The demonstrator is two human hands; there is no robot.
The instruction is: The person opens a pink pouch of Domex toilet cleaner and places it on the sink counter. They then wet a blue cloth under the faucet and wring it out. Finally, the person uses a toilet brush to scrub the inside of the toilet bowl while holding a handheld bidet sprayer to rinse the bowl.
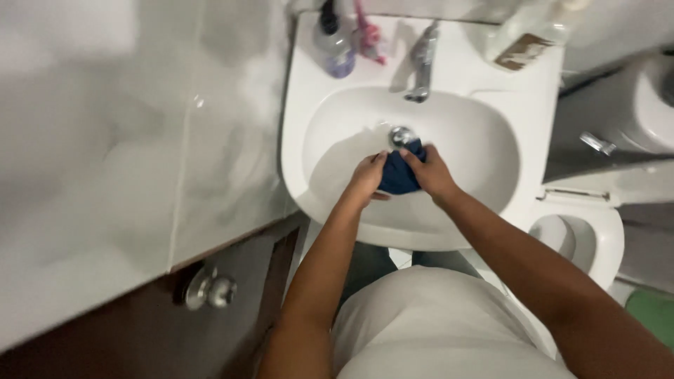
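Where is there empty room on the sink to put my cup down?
The sink ledge between the tap and the white bottle is bare. The back-left corner is crowded by the purple bottle and pink toothbrush. In the basin, both hands hold a blue cloth.

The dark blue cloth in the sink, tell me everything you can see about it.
The dark blue cloth looks like soft fabric, bunched into a crumpled wad rather than spread flat. It sits inside the white sink, just below the metal drain, with one corner reaching up beside it. The left hand grips its left side and the right hand its right, so both press it between them. Whether it is wet cannot be told.
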